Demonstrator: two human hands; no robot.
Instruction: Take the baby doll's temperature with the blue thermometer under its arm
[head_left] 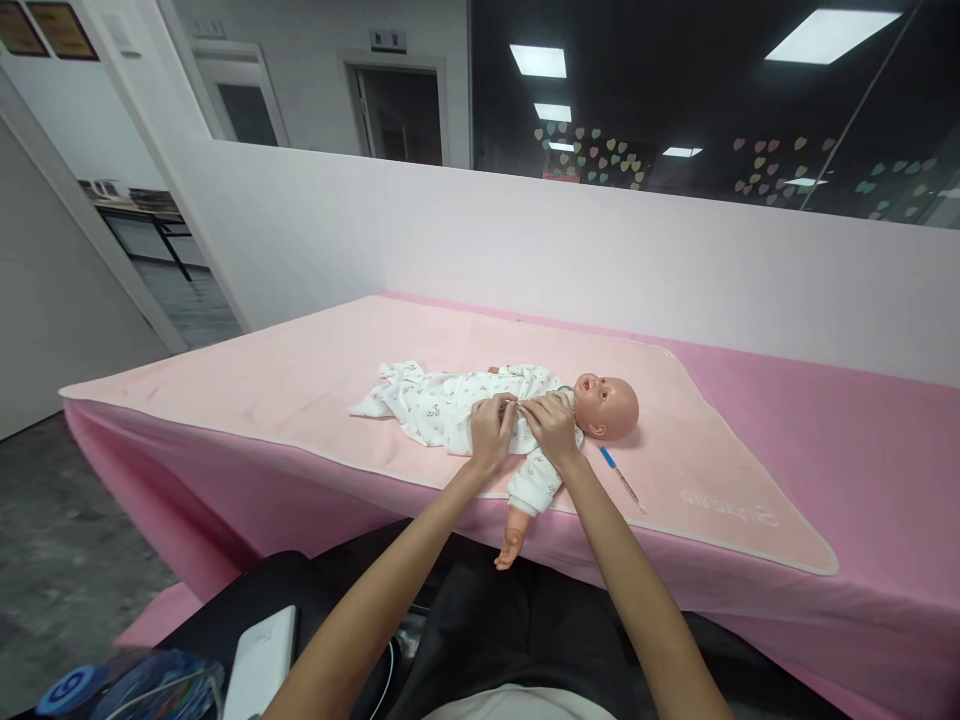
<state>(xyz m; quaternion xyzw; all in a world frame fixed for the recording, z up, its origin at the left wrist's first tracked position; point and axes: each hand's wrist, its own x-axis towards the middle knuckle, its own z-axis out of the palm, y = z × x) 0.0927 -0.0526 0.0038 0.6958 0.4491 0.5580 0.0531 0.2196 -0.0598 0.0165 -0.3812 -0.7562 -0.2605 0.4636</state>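
Observation:
A baby doll (611, 408) lies on its back, head to the right, mouth open. It wears a white printed romper (439, 405), and one arm hangs over the table's front edge. My left hand (493, 428) is closed at the chest of the romper, thumb and fingers pinching the cloth. Close beside it, my right hand (552, 420) is also closed in a pinch on the romper's front near the neck. The fingertips of both hands nearly meet, and the small piece of cloth between them is hard to make out. A blue-capped pen (621, 478) lies right of my right hand.
A pale pink mat (300, 365) covers the table over a darker pink cloth (885, 440). Behind it stands a low white wall (525, 240) below dark glass. A white power bank (261, 660) and a blue-lidded bottle (75, 690) are at the lower left.

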